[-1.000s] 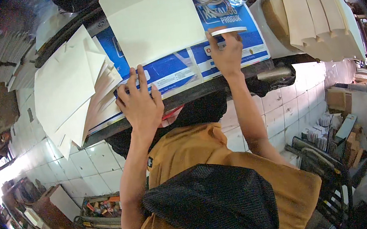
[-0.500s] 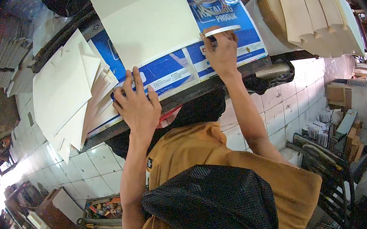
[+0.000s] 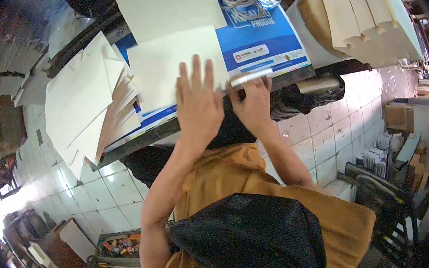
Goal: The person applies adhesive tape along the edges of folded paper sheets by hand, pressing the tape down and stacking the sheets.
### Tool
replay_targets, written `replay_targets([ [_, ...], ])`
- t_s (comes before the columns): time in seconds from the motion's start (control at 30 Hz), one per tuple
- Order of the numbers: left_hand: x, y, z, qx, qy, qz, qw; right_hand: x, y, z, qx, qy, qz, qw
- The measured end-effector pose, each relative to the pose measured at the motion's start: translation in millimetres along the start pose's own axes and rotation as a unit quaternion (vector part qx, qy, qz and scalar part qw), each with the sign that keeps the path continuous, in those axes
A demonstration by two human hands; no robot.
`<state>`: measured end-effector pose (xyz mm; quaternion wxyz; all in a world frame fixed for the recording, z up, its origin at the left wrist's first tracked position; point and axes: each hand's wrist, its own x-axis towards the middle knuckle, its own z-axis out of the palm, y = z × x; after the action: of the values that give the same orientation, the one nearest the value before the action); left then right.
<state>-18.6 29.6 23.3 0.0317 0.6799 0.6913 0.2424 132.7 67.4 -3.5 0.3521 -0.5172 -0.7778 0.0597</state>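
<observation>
Since that cream sheet [image 3: 176, 65] is thin card, I'd guess it's light, a bit floppy and easy to crease, so flat palm pressure beats pinching. It lies on the blue poster [image 3: 262, 40], at the bench's near edge. Left hand [image 3: 198, 104] is spread wide, flat on it; a second ago it sat further left, off the sheet. Right hand [image 3: 253, 101] grips a white tape roll [image 3: 250, 77], now pulled nearer and leftward.

cream sheet [image 3: 166, 68] flat on blue board, tape roll [image 3: 250, 77] beside
</observation>
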Motion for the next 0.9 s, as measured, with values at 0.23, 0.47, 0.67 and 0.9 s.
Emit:
replay_targets([
  [0.23,-8,6,19,0.015,-0.048,0.046,0.998,-9,-5,-29,0.099,0.067,0.087,0.989],
  [0.47,-8,17,26,0.018,-0.023,0.003,1.000,-9,-4,-21,0.065,0.041,0.064,0.995],
  [0.67,-8,18,25,0.019,-0.047,-0.018,0.999,-14,-18,-37,0.042,-0.019,-0.004,0.999],
  [0.9,-34,24,0,-0.012,-0.131,0.024,0.991,-36,11,-68,0.173,0.126,0.200,0.956],
])
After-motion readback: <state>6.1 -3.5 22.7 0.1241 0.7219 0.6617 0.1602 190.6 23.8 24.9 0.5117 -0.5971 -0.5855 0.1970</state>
